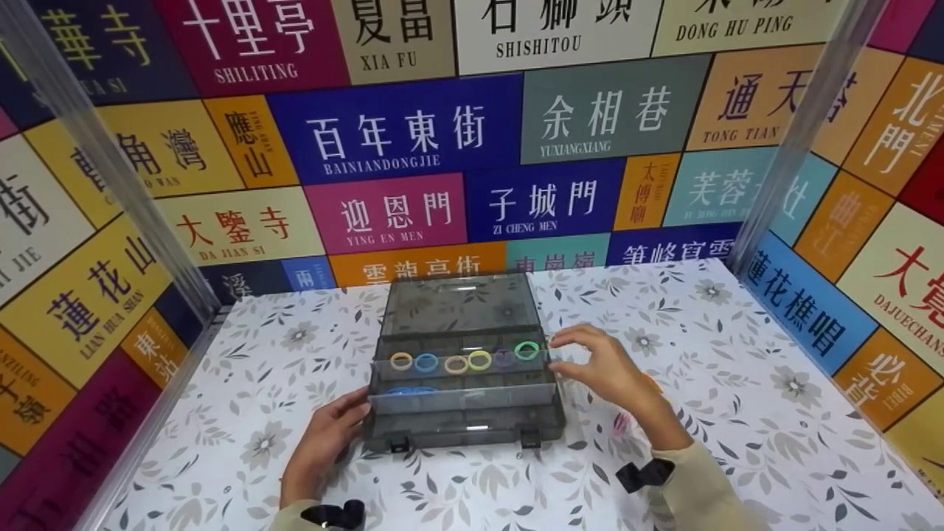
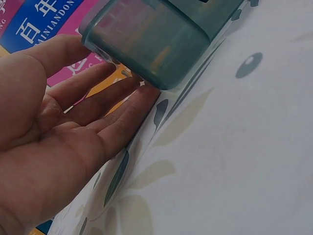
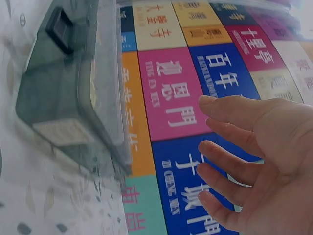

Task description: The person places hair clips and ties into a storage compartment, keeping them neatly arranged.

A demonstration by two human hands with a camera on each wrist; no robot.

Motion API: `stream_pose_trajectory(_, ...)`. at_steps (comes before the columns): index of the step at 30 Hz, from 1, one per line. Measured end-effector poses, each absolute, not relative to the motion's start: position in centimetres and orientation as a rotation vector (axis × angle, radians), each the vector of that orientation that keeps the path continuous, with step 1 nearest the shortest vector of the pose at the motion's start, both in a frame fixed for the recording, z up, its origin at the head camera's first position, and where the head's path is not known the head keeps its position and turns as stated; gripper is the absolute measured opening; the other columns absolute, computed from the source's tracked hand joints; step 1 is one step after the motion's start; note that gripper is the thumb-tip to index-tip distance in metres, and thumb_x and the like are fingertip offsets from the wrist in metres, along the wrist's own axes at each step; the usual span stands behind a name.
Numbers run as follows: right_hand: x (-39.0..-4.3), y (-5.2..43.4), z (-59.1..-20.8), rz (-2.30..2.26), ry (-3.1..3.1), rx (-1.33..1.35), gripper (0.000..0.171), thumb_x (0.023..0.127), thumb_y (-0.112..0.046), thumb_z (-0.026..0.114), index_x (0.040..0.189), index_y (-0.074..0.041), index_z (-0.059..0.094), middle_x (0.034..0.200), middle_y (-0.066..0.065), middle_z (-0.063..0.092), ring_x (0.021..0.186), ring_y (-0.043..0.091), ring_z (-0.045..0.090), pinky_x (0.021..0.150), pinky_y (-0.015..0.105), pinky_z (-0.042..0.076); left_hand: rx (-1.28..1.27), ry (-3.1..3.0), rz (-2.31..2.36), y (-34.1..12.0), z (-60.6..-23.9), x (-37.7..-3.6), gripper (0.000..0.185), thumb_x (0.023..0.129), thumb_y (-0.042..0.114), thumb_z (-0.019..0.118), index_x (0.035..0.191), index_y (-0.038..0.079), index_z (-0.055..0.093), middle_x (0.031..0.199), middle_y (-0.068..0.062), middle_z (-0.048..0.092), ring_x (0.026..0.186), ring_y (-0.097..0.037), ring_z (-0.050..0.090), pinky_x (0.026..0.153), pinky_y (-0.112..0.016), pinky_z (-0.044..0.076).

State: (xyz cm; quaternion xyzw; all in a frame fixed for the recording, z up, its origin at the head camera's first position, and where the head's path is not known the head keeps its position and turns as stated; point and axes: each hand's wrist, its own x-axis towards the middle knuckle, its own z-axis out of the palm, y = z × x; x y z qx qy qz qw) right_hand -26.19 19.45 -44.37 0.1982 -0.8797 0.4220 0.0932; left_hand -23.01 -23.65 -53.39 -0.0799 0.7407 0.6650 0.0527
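While the grey translucent organiser box (image 1: pixel 463 361) sits open near the middle of the floral-patterned table (image 1: pixel 737 413), the person keeps one hand on each side of it. The left hand (image 1: pixel 324 442) lies at the box's front left corner; in the left wrist view (image 2: pixel 63 132) its fingers (image 2: pixel 105 100) are straight and slightly spread, their tips touching the rounded lower corner of the box (image 2: pixel 156 39), with nothing held. The right hand (image 1: pixel 601 365) hovers just beside the right end of the upper tray (image 1: pixel 461 369), fingers extended toward the tray edge; in the right wrist view (image 3: pixel 254 156) the fingers (image 3: pixel 230 142) are relaxed, parted and clear of the box (image 3: pixel 63 93), and nothing lies between them. Whether a fingertip actually contacts the tray cannot be told from the head view. The box lid (image 1: pixel 461 304) stands tilted back toward the wall. A row of coloured rings (image 1: pixel 464 361) lies along the upper tray: yellowish, blue, pale yellow, yellow-green, purple and green, side by side. Blue rings (image 1: pixel 409 391) show dimly through the lower tray, though the tinted plastic makes their number uncertain. Two dark latches (image 1: pixel 531 440) sit on the front wall of the box. A small pink object (image 1: pixel 622 424) lies on the table under the right wrist, partly hidden. Panels printed with place names (image 1: pixel 413 140) enclose the table on three sides.
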Motion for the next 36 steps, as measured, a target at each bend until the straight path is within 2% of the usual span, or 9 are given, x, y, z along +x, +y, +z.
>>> stream_pose_trajectory(6, -27.1, 22.6, -45.2, 1.235, -2.628, 0.434, 0.032, 0.085, -0.018, 0.08, 0.116, -0.008, 0.074, 0.129, 0.014, 0.066, 0.123, 0.036, 0.06, 0.101, 0.057, 0.05, -0.251, 2.249, 2.015, -23.7, -53.3, -23.0, 0.048, 0.1, 0.02, 0.062, 0.145, 0.006, 0.053, 0.151, -0.019, 0.049, 0.139, -0.035, 0.048, 0.113, -0.047, 0.046)
stream_pose_trajectory(13, -27.4, 26.7, -45.7, 1.192, -2.701, 0.285, 0.037, 0.091, -0.024, 0.075, 0.124, -0.007, 0.07, 0.136, 0.017, 0.061, 0.129, 0.04, 0.054, 0.106, 0.059, 0.046, -0.257, 2.231, 2.006, -23.5, -53.5, -23.2, 0.049, 0.099, 0.021, 0.063, 0.145, 0.007, 0.054, 0.152, -0.018, 0.049, 0.14, -0.035, 0.048, 0.113, -0.047, 0.045)
stream_pose_trajectory(18, -27.7, 29.5, -46.3, 1.193, -2.754, 0.148, 0.046, 0.093, -0.035, 0.072, 0.129, -0.006, 0.066, 0.142, 0.022, 0.055, 0.132, 0.046, 0.048, 0.108, 0.062, 0.042, -0.23, 2.257, 2.0, -23.6, -53.5, -23.3, 0.047, 0.1, 0.019, 0.062, 0.144, 0.007, 0.054, 0.151, -0.017, 0.05, 0.139, -0.035, 0.049, 0.111, -0.046, 0.047)
stream_pose_trajectory(25, -28.3, 31.8, -48.0, 1.286, -2.851, -0.042, 0.059, 0.092, -0.047, 0.07, 0.135, -0.008, 0.062, 0.149, 0.028, 0.045, 0.139, 0.047, 0.039, 0.112, 0.062, 0.037, -0.228, 2.287, 1.993, -23.7, -53.5, -23.2, 0.046, 0.1, 0.018, 0.061, 0.144, 0.006, 0.054, 0.15, -0.019, 0.052, 0.137, -0.035, 0.051, 0.108, -0.042, 0.05)
stream_pose_trajectory(28, -28.6, 32.5, -49.0, 1.316, -2.903, -0.118, 0.061, 0.091, -0.048, 0.07, 0.136, -0.008, 0.061, 0.149, 0.029, 0.044, 0.137, 0.047, 0.041, 0.108, 0.059, 0.042, -0.23, 2.282, 1.996, -23.7, -53.6, -23.2, 0.047, 0.1, 0.018, 0.062, 0.144, 0.006, 0.054, 0.15, -0.019, 0.051, 0.138, -0.035, 0.05, 0.11, -0.044, 0.048)
stream_pose_trajectory(31, -28.6, 33.0, -49.9, 1.335, -2.946, -0.184, 0.06, 0.092, -0.047, 0.07, 0.136, -0.008, 0.061, 0.145, 0.031, 0.047, 0.128, 0.045, 0.048, 0.095, 0.049, 0.049, -0.248, 2.266, 2.002, -23.7, -53.6, -23.2, 0.047, 0.1, 0.019, 0.062, 0.145, 0.006, 0.053, 0.15, -0.019, 0.051, 0.14, -0.035, 0.048, 0.114, -0.047, 0.044)
stream_pose_trajectory(34, -28.6, 33.5, -50.6, 1.356, -2.97, -0.214, 0.059, 0.092, -0.045, 0.07, 0.135, -0.006, 0.061, 0.141, 0.031, 0.052, 0.121, 0.04, 0.053, 0.084, 0.037, 0.047, -0.272, 2.249, 2.007, -23.7, -53.5, -23.1, 0.048, 0.099, 0.019, 0.063, 0.145, 0.007, 0.053, 0.15, -0.02, 0.051, 0.14, -0.034, 0.048, 0.117, -0.049, 0.041)
stream_pose_trajectory(36, -28.6, 33.6, -50.9, 1.385, -2.97, -0.234, 0.059, 0.092, -0.044, 0.071, 0.135, -0.005, 0.061, 0.14, 0.031, 0.054, 0.12, 0.039, 0.054, 0.082, 0.033, 0.046, -0.28, 2.252, 1.999, -23.7, -53.5, -23.1, 0.049, 0.099, 0.021, 0.063, 0.145, 0.007, 0.053, 0.15, -0.019, 0.051, 0.14, -0.034, 0.048, 0.117, -0.049, 0.041)
